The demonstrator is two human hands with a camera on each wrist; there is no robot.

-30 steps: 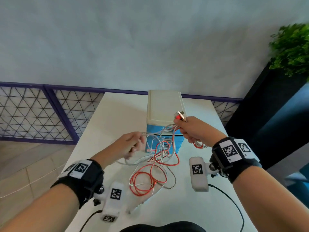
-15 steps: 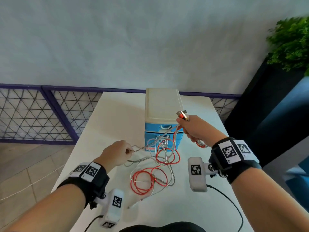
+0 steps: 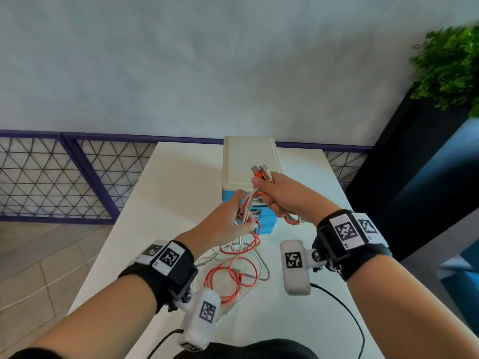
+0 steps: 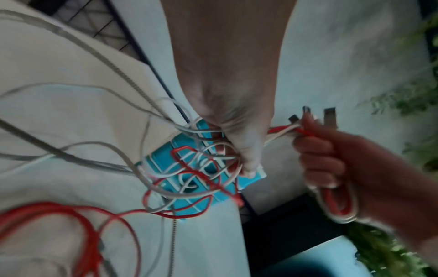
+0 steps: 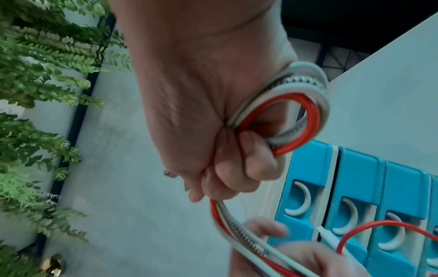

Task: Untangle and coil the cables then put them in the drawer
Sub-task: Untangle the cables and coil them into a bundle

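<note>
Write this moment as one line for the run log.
right hand: grips coiled red and white cables | left hand: pinches the strands | blue plastic drawer unit: closed | rest of cables: on table

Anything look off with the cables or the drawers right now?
Only the cables: red, white and braided strands lie tangled on the table, while the right hand grips the plug ends as one bundle and the left hand holds strands. The drawers look shut and undamaged.
</note>
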